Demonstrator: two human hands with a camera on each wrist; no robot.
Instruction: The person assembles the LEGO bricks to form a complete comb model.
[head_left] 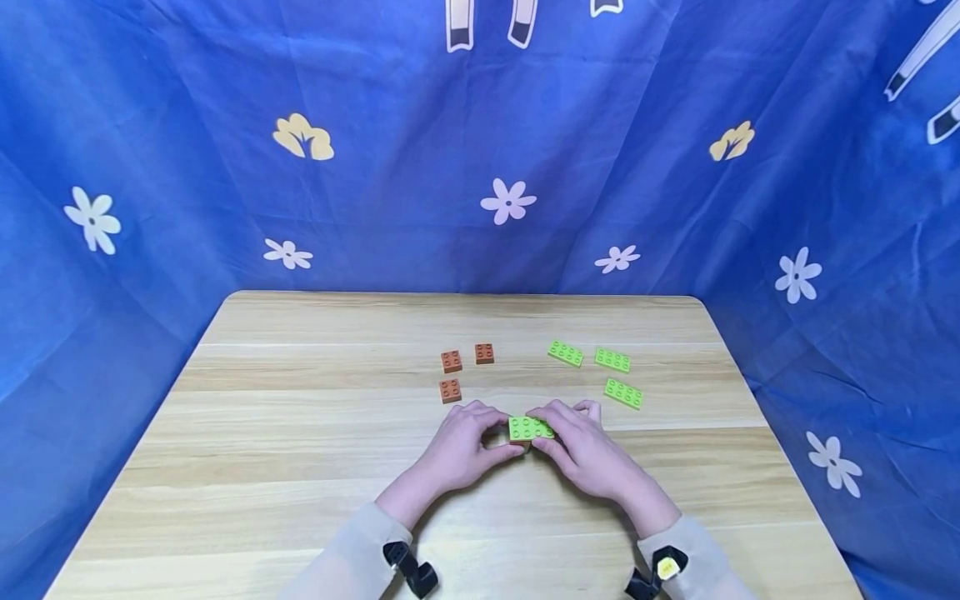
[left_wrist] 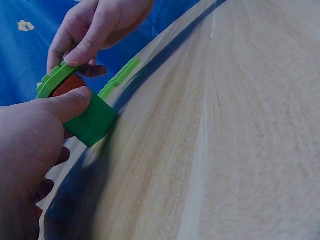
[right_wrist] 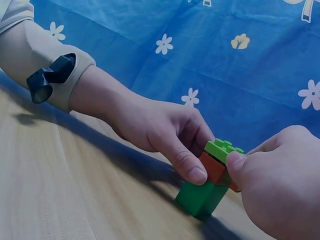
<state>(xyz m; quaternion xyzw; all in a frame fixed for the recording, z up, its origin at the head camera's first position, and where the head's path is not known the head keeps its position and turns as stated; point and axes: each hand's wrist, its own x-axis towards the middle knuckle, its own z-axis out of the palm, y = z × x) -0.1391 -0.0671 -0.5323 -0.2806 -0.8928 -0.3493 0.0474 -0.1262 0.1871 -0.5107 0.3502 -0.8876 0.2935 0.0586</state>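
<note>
Head view: pinching lime-topped stack (head_left: 522, 428) in curled left hand (head_left: 462, 448) and right hand (head_left: 587, 450); beyond fingers (head_left: 489, 416), unstacked: three brown bricks (head_left: 484, 354), three lime bricks (head_left: 612, 360).

High downward head view, close sidelong wrist views, shared brick stack (right_wrist: 214, 171).

hands (head_left: 456, 452): bare | sleeves (head_left: 347, 552): pale | wrist cameras (head_left: 411, 572): black | yellow patch (head_left: 667, 568): right
</note>
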